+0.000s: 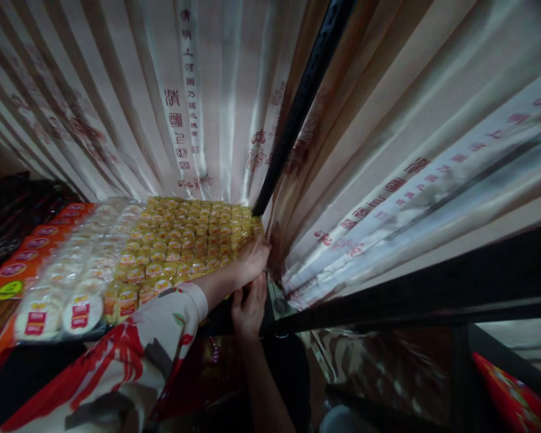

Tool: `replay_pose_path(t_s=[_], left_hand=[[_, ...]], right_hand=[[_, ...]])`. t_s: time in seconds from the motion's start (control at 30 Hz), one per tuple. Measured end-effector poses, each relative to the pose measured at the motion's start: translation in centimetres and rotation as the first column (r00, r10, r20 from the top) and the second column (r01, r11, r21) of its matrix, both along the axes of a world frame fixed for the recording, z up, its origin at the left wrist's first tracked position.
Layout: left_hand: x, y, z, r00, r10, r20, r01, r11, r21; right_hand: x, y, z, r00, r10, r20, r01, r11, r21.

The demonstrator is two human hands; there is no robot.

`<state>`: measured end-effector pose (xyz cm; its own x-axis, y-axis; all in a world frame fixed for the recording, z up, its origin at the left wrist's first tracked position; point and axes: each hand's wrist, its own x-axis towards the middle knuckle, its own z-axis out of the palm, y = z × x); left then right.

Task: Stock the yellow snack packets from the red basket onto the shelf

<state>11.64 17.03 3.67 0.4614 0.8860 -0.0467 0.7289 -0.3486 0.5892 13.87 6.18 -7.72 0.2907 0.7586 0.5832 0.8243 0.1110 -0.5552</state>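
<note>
My left hand [253, 260], at the end of a white sleeve with red flowers, reaches over the right end of a block of small yellow-wrapped packets [184, 234]. Its fingers are bent together near the shelf's right corner, by the curtain's edge. Just below it, my right hand [251, 308] comes up from underneath, thumb to the left and fingers curled upward, almost touching the left. Whatever lies between the fingers is too dark and small to make out.
Clear-wrapped round white cakes [80, 313] and orange packages [24, 261] lie to the left. Pleated printed curtains [216, 102] hang behind and at right. A black upright post [297, 120] stands at the corner. A dark rail [388, 307] runs right, with a red package [509, 391] below.
</note>
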Motion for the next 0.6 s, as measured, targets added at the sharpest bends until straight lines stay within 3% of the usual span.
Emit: replay_pose_path(t_s=[0.17,0.3,0.47,0.6], left_hand=[[-1.7,-0.7,2.0,0.998,-0.03,0.048,0.025,0.995,0.1],[-3.9,-1.9,3.5,0.985,0.019,0.173,-0.046,0.987,0.154],[-7.4,-6.8,3.8,0.933,0.018,0.359,-0.091,0.978,0.186],[-9.8,-11.8,2.4,0.907,-0.13,0.401,0.086,0.988,0.127]], right_hand=[[0.1,-0.1,1.0,0.997,0.003,-0.082,-0.006,0.999,-0.038],[0.1,0.0,1.5,0.991,-0.019,-0.129,0.013,0.999,-0.05],[0.2,0.1,0.9,0.981,-0.037,-0.19,0.023,0.997,-0.075],[0.7,0.1,0.8,0.967,-0.01,-0.255,-0.023,0.992,-0.127]])
